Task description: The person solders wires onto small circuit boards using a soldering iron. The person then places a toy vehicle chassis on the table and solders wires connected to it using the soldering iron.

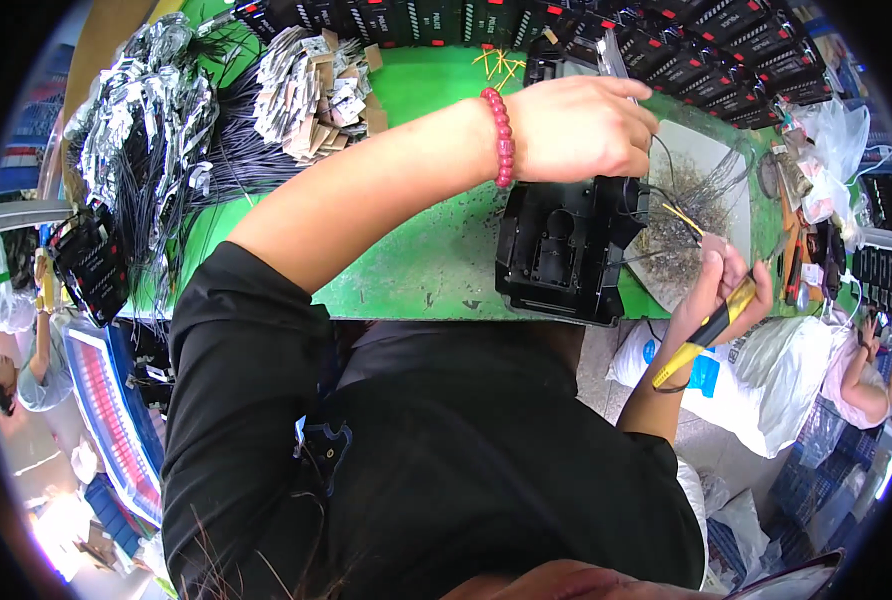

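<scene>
A black plastic housing (563, 240) lies at the table's front edge, its hollow inside facing up. My left hand (586, 125), a red bead bracelet at its wrist, reaches across above it with curled fingers. Thin black wires run out beside those fingers; what they pinch is hidden. To the right of the housing, my right hand (726, 285) is closed round a tool with a yellow-and-black handle (704, 332); its working end is too unclear to name. Thumb and forefinger are near a thin yellow strip (681, 216) among the black wires.
Bundled black leads with silvery ends (146, 110) and a stack of flat pieces (311, 95) cover the green table's (406, 260) left. Black cases (426, 22) line the back. A tray of scraps (671, 262) sits right, near plastic bags (836, 125). Other people work at both sides.
</scene>
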`<state>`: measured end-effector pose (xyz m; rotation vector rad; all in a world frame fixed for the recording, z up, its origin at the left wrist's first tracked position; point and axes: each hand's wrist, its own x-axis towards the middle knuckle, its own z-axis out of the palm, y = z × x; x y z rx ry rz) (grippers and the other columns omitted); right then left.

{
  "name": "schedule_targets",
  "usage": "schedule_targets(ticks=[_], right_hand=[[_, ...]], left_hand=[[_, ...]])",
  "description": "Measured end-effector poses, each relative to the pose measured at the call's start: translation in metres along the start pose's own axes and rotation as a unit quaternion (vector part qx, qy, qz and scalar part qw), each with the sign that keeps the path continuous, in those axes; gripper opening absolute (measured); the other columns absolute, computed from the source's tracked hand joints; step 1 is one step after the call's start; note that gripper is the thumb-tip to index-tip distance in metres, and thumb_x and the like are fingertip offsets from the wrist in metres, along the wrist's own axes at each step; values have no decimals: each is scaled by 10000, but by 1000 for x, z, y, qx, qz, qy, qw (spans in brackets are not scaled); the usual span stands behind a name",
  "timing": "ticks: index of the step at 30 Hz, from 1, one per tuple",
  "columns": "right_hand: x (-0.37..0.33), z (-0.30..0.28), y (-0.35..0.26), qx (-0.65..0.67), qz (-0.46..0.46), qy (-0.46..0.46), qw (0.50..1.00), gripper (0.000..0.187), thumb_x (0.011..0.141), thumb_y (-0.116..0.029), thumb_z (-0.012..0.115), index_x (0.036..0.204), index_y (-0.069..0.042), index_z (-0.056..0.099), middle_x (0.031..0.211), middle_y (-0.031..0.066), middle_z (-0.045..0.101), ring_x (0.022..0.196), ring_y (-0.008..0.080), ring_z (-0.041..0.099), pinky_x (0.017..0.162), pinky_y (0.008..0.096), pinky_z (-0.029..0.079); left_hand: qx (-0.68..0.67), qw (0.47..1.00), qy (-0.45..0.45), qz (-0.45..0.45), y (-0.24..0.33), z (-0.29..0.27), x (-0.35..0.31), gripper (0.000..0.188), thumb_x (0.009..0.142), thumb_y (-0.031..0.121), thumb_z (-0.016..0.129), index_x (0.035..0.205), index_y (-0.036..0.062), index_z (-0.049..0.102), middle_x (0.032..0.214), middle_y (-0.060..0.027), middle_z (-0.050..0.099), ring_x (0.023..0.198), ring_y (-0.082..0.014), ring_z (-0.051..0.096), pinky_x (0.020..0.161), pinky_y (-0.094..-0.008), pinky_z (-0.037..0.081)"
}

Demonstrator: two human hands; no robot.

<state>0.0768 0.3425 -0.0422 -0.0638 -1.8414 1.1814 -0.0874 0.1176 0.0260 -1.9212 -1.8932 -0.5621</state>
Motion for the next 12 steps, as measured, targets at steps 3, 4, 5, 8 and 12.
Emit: schedule_targets(ticks=[3, 4, 5, 8, 12], right_hand=[[-2, -7, -13, 11, -8, -19, 1000, 508, 840, 125, 572, 1259, -48, 341, 975, 199, 615, 880, 236, 627, 808, 422, 572], [-4, -8, -18, 32, -10, -31, 999, 508, 843, 125, 568, 1260, -49, 335, 964, 201, 617, 861, 244, 630, 798, 430, 577], [-7, -9, -23, 33, -8, -34, 999, 509, 849, 118, 572, 1261, -56, 327, 948, 206, 626, 846, 259, 642, 802, 426, 575], [-15, -2, -41, 90, -56, -184, 977, 496, 842, 100, 611, 1241, -65, 367, 954, 194, 645, 868, 257, 654, 774, 406, 555], [-16, 20, -67, -21, -107, -365, 925, 279, 751, 95, 711, 947, -69, 598, 801, 111, 699, 702, 228, 648, 798, 355, 485]], left_hand=[[-53, 966, -148, -204, 2, 7, -11, 206, 746, 33, 593, 944, 25, 647, 1022, -124, 655, 1008, -295, 633, 841, -383, 530], [-95, 974, -73, -190, 5, 12, -20, 200, 749, 2, 591, 938, 26, 650, 1016, -122, 659, 1001, -300, 635, 834, -387, 533], [-134, 975, 4, -177, 11, 12, -29, 200, 752, -28, 589, 933, 27, 653, 1011, -121, 662, 993, -306, 636, 827, -392, 536], [-37, 951, 136, -276, 30, -5, -50, 168, 770, -18, 613, 922, 37, 657, 1014, -120, 664, 949, -294, 648, 779, -378, 545], [73, 845, 38, -528, 56, -31, -84, 376, 725, 393, 748, 838, 43, 674, 717, -162, 636, 688, -325, 654, 634, -418, 533]])
